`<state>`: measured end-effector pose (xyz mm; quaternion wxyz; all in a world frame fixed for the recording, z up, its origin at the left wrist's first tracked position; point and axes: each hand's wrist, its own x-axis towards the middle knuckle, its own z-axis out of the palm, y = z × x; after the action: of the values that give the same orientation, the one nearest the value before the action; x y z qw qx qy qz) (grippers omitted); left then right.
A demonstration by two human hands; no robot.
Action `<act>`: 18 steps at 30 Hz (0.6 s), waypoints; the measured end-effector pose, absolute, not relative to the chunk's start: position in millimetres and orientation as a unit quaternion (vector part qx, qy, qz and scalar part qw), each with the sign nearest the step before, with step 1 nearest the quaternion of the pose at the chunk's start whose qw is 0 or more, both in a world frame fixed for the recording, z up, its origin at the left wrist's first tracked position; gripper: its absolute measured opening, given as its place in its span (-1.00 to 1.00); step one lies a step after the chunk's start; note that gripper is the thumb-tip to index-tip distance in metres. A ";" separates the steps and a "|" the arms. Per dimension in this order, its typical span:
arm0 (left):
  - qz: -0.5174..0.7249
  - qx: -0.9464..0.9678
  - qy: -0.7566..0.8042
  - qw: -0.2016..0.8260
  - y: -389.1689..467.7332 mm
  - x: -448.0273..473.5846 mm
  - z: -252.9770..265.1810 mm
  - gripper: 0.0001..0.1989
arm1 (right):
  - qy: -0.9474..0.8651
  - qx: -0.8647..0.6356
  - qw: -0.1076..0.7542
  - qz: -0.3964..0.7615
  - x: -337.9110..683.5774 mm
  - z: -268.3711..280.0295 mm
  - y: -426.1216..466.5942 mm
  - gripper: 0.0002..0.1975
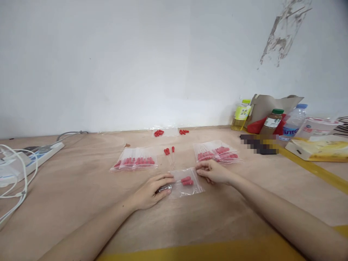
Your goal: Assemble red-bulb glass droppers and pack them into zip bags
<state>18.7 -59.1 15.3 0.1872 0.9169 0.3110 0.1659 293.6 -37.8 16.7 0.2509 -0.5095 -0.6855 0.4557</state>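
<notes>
A clear zip-lock bag (176,192) lies flat in front of me, with two red-bulbed droppers (187,180) inside. My left hand (154,190) grips the bag's left end, its thumb and fingers curled along it. At the upper right corner, my right hand (213,172) has its fingers closed on the bag's edge. Just beyond the bag lie three loose droppers (173,149), red bulbs pointing away. Bagged droppers overlap in a left pile (136,159) and a right pile (214,152), the latter just behind my right hand.
Small groups of red bulbs (158,133) lie near the wall. Left stand a power strip (50,154) and white cables (25,174). On the right are a yellow-capped bottle (241,115), a green-capped bottle (272,121), a water bottle (295,121) and a tissue pack (318,149). Yellow tape (315,168) crosses the table.
</notes>
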 end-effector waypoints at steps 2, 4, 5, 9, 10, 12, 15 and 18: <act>0.170 0.919 0.303 0.188 -59.2 19.0 15.5 -0.66 | -0.698 -0.547 0.273 0.373 288.0 24.4 -26.8 -0.83; 0.176 0.919 0.299 0.190 -59.9 19.5 16.1 -0.67 | -0.720 -0.582 0.263 0.271 273.1 31.5 -12.1 -0.87; 0.180 0.918 0.298 0.191 -60.4 19.8 16.5 -0.68 | -0.724 -0.605 0.255 0.212 263.0 34.1 -3.4 -0.88; 0.187 0.916 0.296 0.193 -62.3 21.0 18.0 -0.68 | -0.709 -0.637 0.235 0.188 218.4 36.6 36.1 -0.71; 0.187 0.917 0.294 0.192 -62.5 21.1 18.1 -0.67 | -0.710 -0.640 0.223 0.191 208.7 35.9 45.7 -0.72; 0.184 0.918 0.294 0.191 -62.6 20.9 17.8 -0.66 | -0.717 -0.640 0.195 0.196 193.1 34.1 62.5 -0.84; 0.184 0.918 0.294 0.193 -61.9 20.2 17.2 -0.66 | -0.730 -0.632 0.169 0.197 180.9 31.8 78.4 -0.90; 0.185 0.918 0.292 0.195 -61.2 19.6 17.2 -0.66 | -0.736 -0.623 0.179 0.195 183.8 31.8 81.7 -0.81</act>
<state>19.6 -61.2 17.2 0.1951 0.9180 0.2916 0.1851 183.8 81.7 31.8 0.1791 -0.6228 -0.7363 0.1947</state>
